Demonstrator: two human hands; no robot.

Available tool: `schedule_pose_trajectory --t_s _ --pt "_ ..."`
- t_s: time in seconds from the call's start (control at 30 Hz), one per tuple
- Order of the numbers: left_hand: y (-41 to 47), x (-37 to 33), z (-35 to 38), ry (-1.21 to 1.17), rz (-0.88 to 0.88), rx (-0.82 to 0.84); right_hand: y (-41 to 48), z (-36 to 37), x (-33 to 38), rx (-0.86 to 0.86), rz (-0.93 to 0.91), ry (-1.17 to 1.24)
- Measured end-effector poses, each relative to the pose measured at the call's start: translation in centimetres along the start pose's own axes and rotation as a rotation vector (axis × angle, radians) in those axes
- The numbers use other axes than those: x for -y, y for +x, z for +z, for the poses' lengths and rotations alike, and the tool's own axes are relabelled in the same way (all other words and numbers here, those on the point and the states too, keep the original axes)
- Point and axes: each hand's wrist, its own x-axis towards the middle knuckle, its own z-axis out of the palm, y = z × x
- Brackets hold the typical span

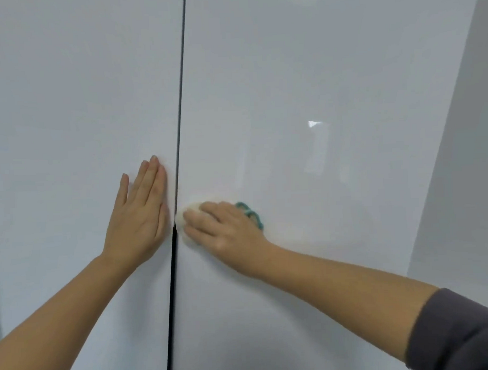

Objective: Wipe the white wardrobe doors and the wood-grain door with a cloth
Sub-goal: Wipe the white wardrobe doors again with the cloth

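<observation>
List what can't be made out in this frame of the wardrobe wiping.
Cloth: head view, mostly covered by the right hand; only a pale edge and teal trim show.
Wood-grain door: outside the head view.
White wardrobe doors: tops and bottoms cut off by the frame edges.
Smudges on the doors: lost in blur and glare.

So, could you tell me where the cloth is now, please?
In the head view the cloth sits under the right hand on the right wardrobe door, just beside the dark gap, across from the left hand.
</observation>
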Motion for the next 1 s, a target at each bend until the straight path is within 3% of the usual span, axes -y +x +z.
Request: schedule_pose_trajectory --t_s 0.13,0.23,0.3,0.43,0.53,0.6,0.7,0.77,0.87,1.0 --pt "-1.3 -0.2 -0.4 0.014 0.048 0.028 -8.5 1.2 5.4 0.307 -0.269 0.074" --pt "-1.9 -0.5 -0.7 0.028 0.097 0.029 -8.6 0.4 3.8 0.341 -0.358 0.141" --pt "-1.5 -0.9 -0.7 0.017 0.110 0.024 -5.5 -1.0 -0.2 0.223 -0.291 0.112" --pt "0.1 -2.2 -0.4 -0.029 0.091 -0.012 2.6 -7.9 -12.1 -0.135 -0.029 -0.279" --pt "1.2 -3.6 -0.3 -0.063 0.093 -0.044 4.9 -12.0 -16.3 -0.210 0.250 -0.361" --pt "1.7 -4.7 -0.2 -0.081 0.119 -0.059 3.5 -11.5 -14.6 -0.208 0.310 -0.305" --pt "1.8 -6.4 0.1 -0.097 0.167 -0.076 -4.1 -9.3 -8.4 -0.064 0.118 -0.147" --pt "1.4 -7.5 0.4 -0.099 0.189 -0.073 -11.2 -8.8 -3.1 0.162 -0.070 -0.022" --pt "0.4 -9.4 1.1 -0.114 0.225 -0.051 -18.5 -9.1 1.5 0.413 -0.199 0.104" --pt "-0.2 -12.1 1.8 -0.131 0.290 -0.023 -17.0 -10.5 -1.8 0.411 -0.360 0.115"
